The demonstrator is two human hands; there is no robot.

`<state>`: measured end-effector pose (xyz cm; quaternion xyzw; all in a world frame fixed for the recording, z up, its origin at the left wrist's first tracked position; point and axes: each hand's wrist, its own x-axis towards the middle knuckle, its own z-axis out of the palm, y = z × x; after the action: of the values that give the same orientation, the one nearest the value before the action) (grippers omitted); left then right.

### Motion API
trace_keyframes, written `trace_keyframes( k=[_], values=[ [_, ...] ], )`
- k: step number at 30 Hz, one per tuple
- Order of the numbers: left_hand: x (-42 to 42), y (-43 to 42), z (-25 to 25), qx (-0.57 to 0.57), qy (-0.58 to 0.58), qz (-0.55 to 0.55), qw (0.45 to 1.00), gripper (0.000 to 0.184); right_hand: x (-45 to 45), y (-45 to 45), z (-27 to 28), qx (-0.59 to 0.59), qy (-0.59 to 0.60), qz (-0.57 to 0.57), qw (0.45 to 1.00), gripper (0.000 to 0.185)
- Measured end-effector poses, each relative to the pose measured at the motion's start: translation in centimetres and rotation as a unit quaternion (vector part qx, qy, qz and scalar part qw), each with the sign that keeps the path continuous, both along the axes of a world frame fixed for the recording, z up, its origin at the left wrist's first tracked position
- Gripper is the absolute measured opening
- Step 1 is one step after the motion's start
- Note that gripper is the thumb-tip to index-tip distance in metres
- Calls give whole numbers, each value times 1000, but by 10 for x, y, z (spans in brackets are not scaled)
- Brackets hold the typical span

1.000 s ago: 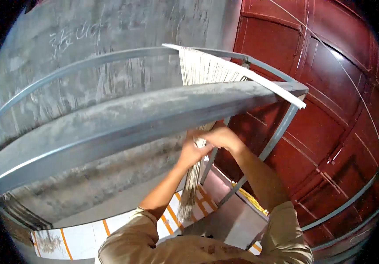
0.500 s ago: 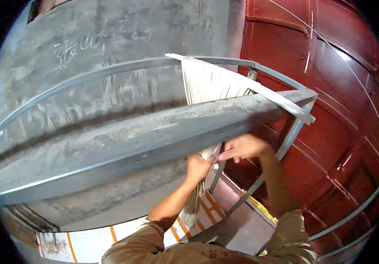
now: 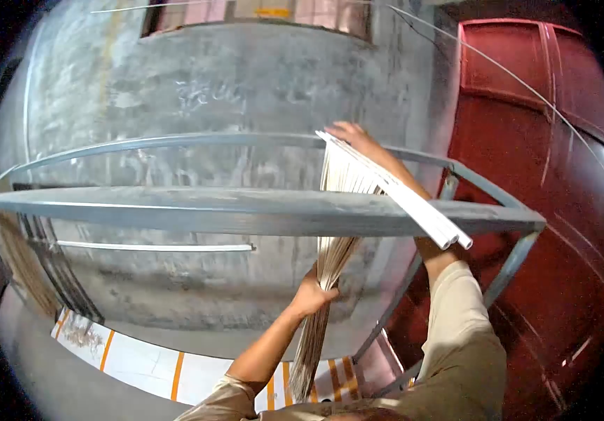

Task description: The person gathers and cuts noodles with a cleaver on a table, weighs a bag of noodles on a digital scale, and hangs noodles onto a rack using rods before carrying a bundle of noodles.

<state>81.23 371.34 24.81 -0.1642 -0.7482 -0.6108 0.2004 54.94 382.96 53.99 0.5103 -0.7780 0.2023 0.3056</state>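
A bundle of thin, off-white strands [image 3: 337, 252] hangs from white tubes [image 3: 414, 207] lying slantwise across the grey metal frame [image 3: 246, 210]. The strands fan out at the top and narrow downward. My left hand [image 3: 312, 295] is wrapped round the bundle below the front bar, and the lower ends dangle beneath it. Beyond the bar, my right hand [image 3: 358, 140] reaches to the far end of the tubes with fingers stretched out. Whether its palm touches the tubes cannot be made out. Two tube ends show at the near side, above my right forearm.
Behind the frame stands a grey wall [image 3: 246, 98], with red metal panels [image 3: 512, 140] at the right. Another white rod [image 3: 154, 247] shows below the front bar. More strands [image 3: 28, 259] hang at the far left. A white, orange-striped sheet [image 3: 140, 365] lies below.
My right hand has moved from beside the left hand up to the tubes' far end. My left hand still grips the strands. The view has shifted, showing more of the wall and left side.
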Motion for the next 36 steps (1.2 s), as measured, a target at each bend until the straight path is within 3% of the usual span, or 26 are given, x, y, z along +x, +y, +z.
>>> trace_keyframes(
  k=[1,2,4,5,7,11,13,14,15,16,17,18,19,21,22,24,25,27,29,31,33,34,36],
  values=[
    [8,0,4,-12,-8,15,1000,67,-12,-12,2,-35,-127,-7,991,57],
    [6,-2,4,-53,-9,25,998,69,-9,-15,5,-24,-118,28,992,56],
    [12,3,9,-30,0,36,999,69,-5,-20,8,-31,-125,97,987,53],
    [16,6,11,-11,-2,32,999,69,-4,-17,7,15,18,120,992,52],
    [15,15,8,-17,41,50,998,69,0,-21,10,-7,-72,136,988,54],
    [9,19,5,26,-16,-11,999,65,18,-27,14,-15,-147,189,971,60],
    [7,18,6,16,-7,-22,1000,63,3,-40,17,-59,-284,183,939,61],
    [10,20,8,36,-18,-42,998,65,-4,-44,18,-64,-326,212,919,46],
    [12,23,9,57,-30,-60,996,67,-10,-39,16,-62,-328,212,918,46],
    [11,23,8,60,-30,-57,996,67,-29,-33,14,-48,-289,263,919,37],
    [9,20,7,50,-21,-62,997,66,-21,-25,14,-16,-90,256,962,26],
    [9,18,6,41,-13,-67,997,66,-13,-17,14,-23,119,226,967,16],
    [11,17,9,44,-12,-62,997,66,-10,-12,11,-64,138,171,973,4],
    [15,16,17,5,-6,-60,998,62,5,11,12,-82,186,174,964,13],
    [10,15,17,7,-5,-57,998,62,9,22,12,-85,181,153,968,18],
    [-4,15,14,46,-21,-168,984,63,-26,47,13,-102,155,158,970,27],
    [-5,16,17,49,-20,-167,984,63,-21,63,13,-82,151,125,977,29],
    [-7,21,25,126,-89,-284,946,63,-17,94,10,-77,157,38,984,33],
    [-19,27,27,136,-76,-338,928,63,-46,126,4,-116,261,81,955,34],
    [-30,34,22,145,-63,-392,906,64,-18,159,0,-138,37,36,989,31],
    [-43,42,14,198,-105,-446,867,65,-14,185,-6,-133,100,-10,986,25],
    [-57,46,5,184,-97,-480,853,64,15,191,-7,-126,54,-94,986,23],
    [-64,50,-2,192,-118,-506,833,67,32,202,-8,-120,76,-125,982,20]
  ],
)
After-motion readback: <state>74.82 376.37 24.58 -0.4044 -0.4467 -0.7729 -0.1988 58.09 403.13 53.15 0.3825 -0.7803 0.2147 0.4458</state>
